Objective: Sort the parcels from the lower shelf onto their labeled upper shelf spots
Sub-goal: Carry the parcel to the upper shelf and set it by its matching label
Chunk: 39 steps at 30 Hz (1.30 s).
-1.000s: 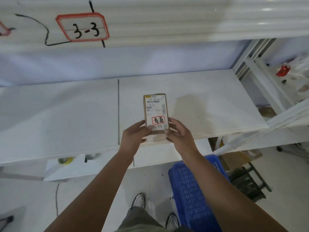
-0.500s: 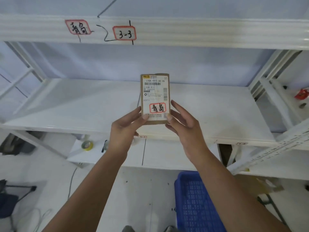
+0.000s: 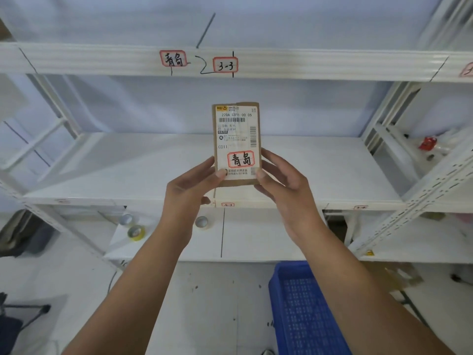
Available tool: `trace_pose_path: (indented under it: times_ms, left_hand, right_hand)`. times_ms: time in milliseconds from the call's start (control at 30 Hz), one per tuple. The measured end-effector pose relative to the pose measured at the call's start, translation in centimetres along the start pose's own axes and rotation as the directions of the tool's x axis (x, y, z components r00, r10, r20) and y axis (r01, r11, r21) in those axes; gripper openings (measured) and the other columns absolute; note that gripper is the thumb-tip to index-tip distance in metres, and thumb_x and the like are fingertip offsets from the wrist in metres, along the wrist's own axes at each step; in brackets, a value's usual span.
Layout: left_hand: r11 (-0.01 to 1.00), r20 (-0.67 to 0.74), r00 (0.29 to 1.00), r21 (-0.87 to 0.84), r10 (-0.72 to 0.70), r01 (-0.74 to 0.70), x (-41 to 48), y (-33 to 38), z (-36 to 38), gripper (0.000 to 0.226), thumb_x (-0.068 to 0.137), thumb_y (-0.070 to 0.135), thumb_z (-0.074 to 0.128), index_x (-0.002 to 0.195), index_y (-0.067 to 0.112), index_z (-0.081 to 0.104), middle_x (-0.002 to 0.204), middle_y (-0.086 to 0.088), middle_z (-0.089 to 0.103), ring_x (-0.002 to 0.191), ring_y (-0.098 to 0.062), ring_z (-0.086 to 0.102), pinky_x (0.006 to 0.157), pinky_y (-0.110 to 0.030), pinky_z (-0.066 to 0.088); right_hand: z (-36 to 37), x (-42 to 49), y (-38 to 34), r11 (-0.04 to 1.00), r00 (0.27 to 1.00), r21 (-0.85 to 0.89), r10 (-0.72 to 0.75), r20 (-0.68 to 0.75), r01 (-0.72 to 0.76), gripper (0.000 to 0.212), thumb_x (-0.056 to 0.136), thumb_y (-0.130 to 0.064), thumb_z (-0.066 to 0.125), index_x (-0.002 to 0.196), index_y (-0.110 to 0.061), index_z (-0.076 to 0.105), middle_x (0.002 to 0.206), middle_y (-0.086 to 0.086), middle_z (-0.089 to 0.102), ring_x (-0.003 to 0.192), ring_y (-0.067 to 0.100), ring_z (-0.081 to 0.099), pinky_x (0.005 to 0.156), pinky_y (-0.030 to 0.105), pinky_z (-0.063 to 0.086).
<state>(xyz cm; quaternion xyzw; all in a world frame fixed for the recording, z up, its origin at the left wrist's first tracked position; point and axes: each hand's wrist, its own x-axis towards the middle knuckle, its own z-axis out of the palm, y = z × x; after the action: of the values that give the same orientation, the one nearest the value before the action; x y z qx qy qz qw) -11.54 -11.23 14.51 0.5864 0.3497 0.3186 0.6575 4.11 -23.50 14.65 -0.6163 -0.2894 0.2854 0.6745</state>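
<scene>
Parcel (image 3: pixel 236 144), a flat brown packet, stands upright with its long axis vertical and its label facing the camera, held in the air in front of the middle shelf (image 3: pixel 128 170). The left hand (image 3: pixel 190 190) and right hand (image 3: pixel 284 187) pinch its lower corners, thumbs on the label. Its red-framed tag (image 3: pixel 241 159) matches the shelf label (image 3: pixel 173 61) on the upper shelf's front edge (image 3: pixel 102 58), beside label 3-3 (image 3: pixel 225 65). A blue crate (image 3: pixel 304 311) on the floor below shows nothing inside.

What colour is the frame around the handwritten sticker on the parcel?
Red, around black characters on the sticker; the head view shows it clearly.

the parcel (image 3: pixel 236 144) hides most fingers (image 3: pixel 261 173); a label (image 3: pixel 468 70) is cut off at right.
</scene>
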Motion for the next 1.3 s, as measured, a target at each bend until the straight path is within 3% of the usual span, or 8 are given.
trace_pose_path:
  times_ms: [133, 300, 500, 767, 900, 1000, 1100, 1300]
  left_hand:
    - [1.000, 0.019, 1.000, 0.005, -0.001, 0.000, -1.1, 0.4, -1.5, 0.057, 0.080, 0.048, 0.085, 0.136, 0.041, 0.077, 0.124, 0.011, 0.085, 0.126, -0.025, 0.074, 0.093, -0.042, 0.053]
    - [1.000, 0.037, 0.999, 0.015, -0.008, 0.008, -2.1, 0.5, -3.0, 0.049, 0.087, 0.043, 0.086, 0.135, 0.041, 0.077, 0.124, 0.011, 0.085, 0.128, -0.027, 0.073, 0.110, -0.054, 0.055]
    - [0.999, 0.043, 0.999, 0.014, 0.033, -0.034, -3.5, 2.0, -3.8, 0.055, 0.072, 0.058, 0.083, 0.126, 0.046, 0.080, 0.117, 0.012, 0.086, 0.117, -0.014, 0.079, 0.098, -0.043, 0.055]
    - [0.981, 0.053, 0.980, 0.032, 0.191, -0.193, -2.3, 8.2, -5.8, 0.040, 0.080, 0.049, 0.084, 0.120, 0.044, 0.081, 0.113, 0.012, 0.087, 0.115, -0.017, 0.079, 0.087, -0.035, 0.053]
    - [0.964, 0.095, 0.960, 0.013, 0.262, -0.264, -0.5, 12.0, -6.6, 0.059, 0.077, 0.046, 0.091, 0.132, 0.033, 0.077, 0.118, 0.003, 0.087, 0.117, -0.022, 0.080, 0.097, -0.038, 0.060]
    - [0.964, 0.127, 0.955, -0.050, 0.267, -0.262, 1.1, 14.7, -7.0, 0.053, 0.084, 0.033, 0.085, 0.135, 0.030, 0.073, 0.117, -0.001, 0.087, 0.115, -0.022, 0.081, 0.102, -0.039, 0.060]
    - [0.951, 0.122, 0.944, -0.007, 0.307, -0.308, 3.0, 16.8, -7.5, 0.049, 0.094, 0.023, 0.082, 0.141, 0.028, 0.070, 0.118, -0.002, 0.087, 0.113, -0.020, 0.082, 0.102, -0.039, 0.060]
    - [0.916, 0.107, 0.926, 0.145, 0.362, -0.375, 7.1, 19.7, -8.3, 0.078, 0.090, 0.023, 0.087, 0.159, 0.028, 0.053, 0.127, -0.004, 0.084, 0.117, -0.022, 0.080, 0.104, -0.041, 0.060]
  right_hand:
    - [1.1, -2.0, -0.5, 0.999, 1.000, -0.030, -0.021, -0.020, 0.021, 0.045, 0.103, -0.012, 0.069, 0.145, -0.029, 0.068, 0.133, -0.012, 0.078, 0.130, 0.004, 0.069, 0.109, 0.040, 0.060]
    - [2.4, -3.9, -1.1, 0.997, 0.999, -0.072, -0.029, -0.044, 0.026, 0.041, 0.103, -0.015, 0.070, 0.141, -0.031, 0.070, 0.128, -0.017, 0.080, 0.117, -0.006, 0.073, 0.112, 0.041, 0.057]
    - [3.7, -5.1, -2.6, 0.990, 0.994, -0.116, -0.089, -0.066, 0.080, 0.037, 0.102, -0.018, 0.071, 0.138, -0.025, 0.072, 0.127, -0.014, 0.080, 0.111, -0.009, 0.074, 0.109, 0.036, 0.060]
    - [5.6, -3.1, -8.3, 0.962, 0.978, -0.189, -0.206, -0.019, 0.198, 0.035, 0.100, -0.025, 0.074, 0.135, -0.025, 0.072, 0.129, -0.009, 0.079, 0.108, -0.003, 0.077, 0.109, 0.047, 0.058]
    - [7.1, -0.9, -11.5, 0.902, 0.953, -0.320, -0.303, 0.004, 0.288, 0.035, 0.103, -0.032, 0.068, 0.138, -0.032, 0.068, 0.131, -0.015, 0.077, 0.113, 0.000, 0.074, 0.107, 0.040, 0.059]
    - [8.2, 1.0, -13.8, 0.860, 0.930, -0.379, -0.368, 0.007, 0.343, 0.036, 0.102, -0.042, 0.065, 0.137, -0.034, 0.068, 0.130, -0.018, 0.076, 0.115, 0.001, 0.072, 0.104, 0.033, 0.058]
    - [9.0, 3.4, -15.6, 0.861, 0.922, -0.354, -0.386, 0.015, 0.366, 0.039, 0.096, -0.047, 0.071, 0.132, -0.032, 0.069, 0.126, -0.016, 0.078, 0.118, 0.004, 0.073, 0.105, 0.037, 0.059]
    - [9.3, 8.5, -17.5, 0.918, 0.954, -0.261, -0.286, 0.092, 0.300, 0.055, 0.085, -0.037, 0.087, 0.133, -0.024, 0.066, 0.115, -0.002, 0.086, 0.108, 0.018, 0.081, 0.108, 0.044, 0.058]
